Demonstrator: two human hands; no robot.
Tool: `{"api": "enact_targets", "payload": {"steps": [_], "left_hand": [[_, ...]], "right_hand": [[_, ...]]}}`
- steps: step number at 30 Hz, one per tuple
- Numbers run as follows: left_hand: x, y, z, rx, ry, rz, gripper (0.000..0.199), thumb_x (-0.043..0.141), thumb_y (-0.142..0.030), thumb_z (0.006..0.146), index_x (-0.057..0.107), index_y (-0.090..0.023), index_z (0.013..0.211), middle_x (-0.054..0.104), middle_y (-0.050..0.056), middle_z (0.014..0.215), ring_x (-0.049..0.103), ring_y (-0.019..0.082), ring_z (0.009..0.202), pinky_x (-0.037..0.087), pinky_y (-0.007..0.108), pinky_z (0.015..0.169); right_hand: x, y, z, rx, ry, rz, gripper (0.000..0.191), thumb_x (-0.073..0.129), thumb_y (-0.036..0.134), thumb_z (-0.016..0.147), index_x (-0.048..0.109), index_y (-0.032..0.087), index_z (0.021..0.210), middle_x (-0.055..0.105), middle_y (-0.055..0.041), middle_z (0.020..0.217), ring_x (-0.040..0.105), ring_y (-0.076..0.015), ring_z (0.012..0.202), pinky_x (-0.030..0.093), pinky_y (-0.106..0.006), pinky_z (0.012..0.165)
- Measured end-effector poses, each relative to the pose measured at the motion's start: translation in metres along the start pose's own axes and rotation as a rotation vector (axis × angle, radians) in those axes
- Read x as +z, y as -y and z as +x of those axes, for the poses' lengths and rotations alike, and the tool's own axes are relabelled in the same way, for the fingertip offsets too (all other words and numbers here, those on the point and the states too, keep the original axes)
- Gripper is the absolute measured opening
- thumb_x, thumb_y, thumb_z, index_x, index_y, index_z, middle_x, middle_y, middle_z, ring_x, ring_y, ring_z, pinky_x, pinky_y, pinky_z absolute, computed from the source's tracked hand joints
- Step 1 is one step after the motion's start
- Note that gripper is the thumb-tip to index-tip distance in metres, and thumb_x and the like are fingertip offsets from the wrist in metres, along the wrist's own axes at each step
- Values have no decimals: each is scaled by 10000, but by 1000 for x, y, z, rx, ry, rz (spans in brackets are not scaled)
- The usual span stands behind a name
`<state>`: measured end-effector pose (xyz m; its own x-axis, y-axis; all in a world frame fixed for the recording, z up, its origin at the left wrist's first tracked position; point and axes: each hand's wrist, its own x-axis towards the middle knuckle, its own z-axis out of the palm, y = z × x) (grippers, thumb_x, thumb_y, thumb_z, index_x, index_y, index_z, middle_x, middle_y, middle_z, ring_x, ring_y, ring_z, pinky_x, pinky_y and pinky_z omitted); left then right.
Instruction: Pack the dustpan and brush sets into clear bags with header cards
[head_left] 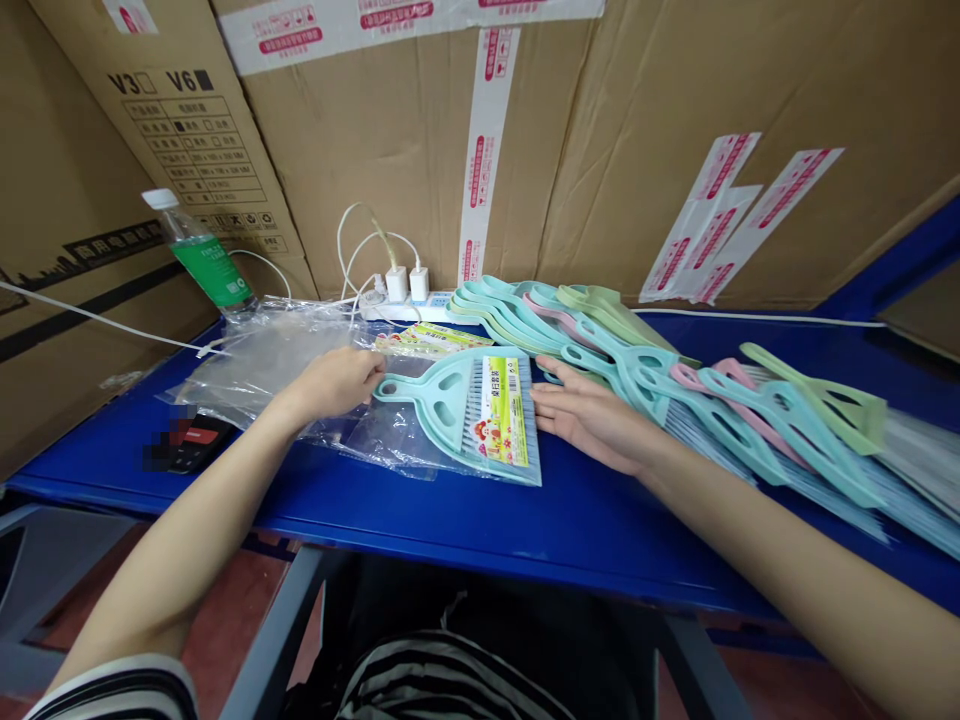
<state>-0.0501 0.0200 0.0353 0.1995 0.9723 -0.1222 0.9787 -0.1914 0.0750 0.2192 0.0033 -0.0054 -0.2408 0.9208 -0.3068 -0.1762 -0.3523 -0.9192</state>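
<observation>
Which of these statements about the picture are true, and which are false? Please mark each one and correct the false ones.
1. The left hand lies on a clear plastic bag. True.
2. The teal hand brush is wrapped in clear plastic and has a yellow-green label. True.
3. The right hand grips a water bottle. False: it lies open beside the wrapped brush, and the bottle is far to the left.
4. The power strip lies on the floor. False: it is on the blue table.
5. All brushes in the pile are pink. False: they are teal, green and pink.
6. Two white chargers are plugged into the power strip. True.
</observation>
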Motion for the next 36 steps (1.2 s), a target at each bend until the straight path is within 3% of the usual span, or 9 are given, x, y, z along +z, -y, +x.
{"api": "enact_targets", "payload": {"steps": [8,13,17,21,25,31,36], "left_hand": [[-5,-3,-2,-99,21,87,213,413,-185,855,560,-223,706,675,42,655,569,214,642,289,288,569],[-7,-1,-4,-130,44,201,270,372,-207,890,638,-212,843,702,79,739,620,250,706,320,300,575],[-8,-3,-5,-171,69,303,328,336,-210,907,661,-199,952,730,107,845,666,272,795,383,310,610],[-9,-5,-6,-214,75,365,385,304,-231,929,668,-194,1051,745,117,918,693,286,895,461,328,688],[-7,-4,-6,-220,74,396,423,283,-235,938,668,-181,1105,741,144,1031,693,310,977,500,355,748],[-7,-1,-4,-233,73,395,426,293,-227,935,664,-176,1138,737,146,1066,687,320,1018,523,383,791],[-10,-2,-6,-240,79,397,426,292,-236,942,670,-186,1132,740,140,1055,691,316,1008,526,386,795]], "right_hand": [[0,0,1,11,11,29,848,536,17,881,108,248,1575,724,-79,1108,694,-211,1077,518,-440,1023],[6,4,-3,52,-23,35,799,507,16,902,124,229,1571,697,-101,1189,690,-196,1086,445,-420,1090],[8,8,-6,83,-35,9,809,505,14,909,95,220,1575,624,-133,1318,670,-188,1125,414,-389,1110],[0,5,-3,60,32,-13,828,539,37,900,98,226,1574,554,-155,1404,634,-213,1187,399,-388,1121],[-7,0,1,27,91,-9,842,572,71,890,105,233,1572,561,-156,1393,611,-239,1218,391,-406,1130],[2,5,-3,61,6,-18,754,525,47,900,168,200,1547,565,-158,1377,624,-224,1201,401,-395,1131],[4,6,-4,50,16,-18,756,530,58,898,162,175,1548,574,-170,1364,632,-234,1190,410,-386,1129]]}}
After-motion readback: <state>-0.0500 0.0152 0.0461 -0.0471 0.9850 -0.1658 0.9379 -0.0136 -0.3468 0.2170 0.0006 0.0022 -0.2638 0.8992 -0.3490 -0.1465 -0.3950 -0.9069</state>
